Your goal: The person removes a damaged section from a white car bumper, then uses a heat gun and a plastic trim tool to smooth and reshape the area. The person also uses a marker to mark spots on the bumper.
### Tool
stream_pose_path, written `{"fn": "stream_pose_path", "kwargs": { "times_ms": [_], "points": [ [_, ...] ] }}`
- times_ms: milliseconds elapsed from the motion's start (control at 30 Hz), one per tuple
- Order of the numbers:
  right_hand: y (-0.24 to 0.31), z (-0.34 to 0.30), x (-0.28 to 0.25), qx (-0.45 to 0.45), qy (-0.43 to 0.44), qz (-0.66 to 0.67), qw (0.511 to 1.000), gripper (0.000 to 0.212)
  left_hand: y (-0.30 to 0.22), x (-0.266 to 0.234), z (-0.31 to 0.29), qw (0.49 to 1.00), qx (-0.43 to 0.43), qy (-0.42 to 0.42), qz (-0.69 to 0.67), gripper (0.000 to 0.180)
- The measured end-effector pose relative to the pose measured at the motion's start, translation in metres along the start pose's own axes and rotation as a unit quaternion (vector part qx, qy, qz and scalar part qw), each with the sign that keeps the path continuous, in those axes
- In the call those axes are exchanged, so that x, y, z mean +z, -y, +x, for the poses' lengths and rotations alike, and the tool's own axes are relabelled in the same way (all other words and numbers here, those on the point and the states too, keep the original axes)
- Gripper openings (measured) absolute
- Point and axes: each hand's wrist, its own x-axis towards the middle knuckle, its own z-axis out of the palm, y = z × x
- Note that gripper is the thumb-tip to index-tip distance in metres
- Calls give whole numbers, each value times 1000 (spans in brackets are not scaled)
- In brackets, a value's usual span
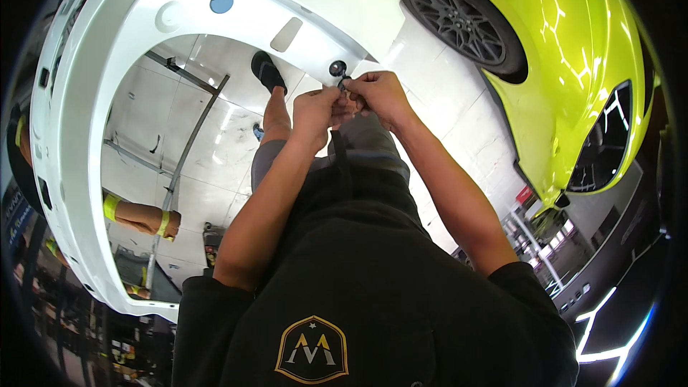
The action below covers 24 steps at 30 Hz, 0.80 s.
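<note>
Close together in front of my waist, my left hand [319, 113] and my right hand [380, 95] are both closed, fingertips pinched and nearly touching. Between the fingertips is a small dark piece [343, 84], too small and covered to name. It sits right beside a round black fitting [337, 68] on the edge of a large white car bumper [193, 18]. Whether the piece is joined to that fitting, I cannot tell. A blue round patch [221, 3] and an oblong opening [287, 34] show on the bumper's face farther left.
Metal stand bars [192, 136] run inside the bumper's curve, with padded, tape-wrapped arms [147, 218]. To the right stands a yellow-green car [566, 43] with a dark wheel [462, 23]. My foot in a black shoe [269, 72] is on the tiled floor [208, 165].
</note>
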Motion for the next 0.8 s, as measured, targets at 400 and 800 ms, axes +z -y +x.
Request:
{"fn": "stream_pose_path", "kwargs": {
  "times_ms": [400,800],
  "points": [
    [19,43,-21,221,233,14,947,15,27,16,-17,973,170,-150,51,22],
    [15,67,-33,169,357,-80,915,20,104,98,3,837,288,-450,-120,18]
  ]
}}
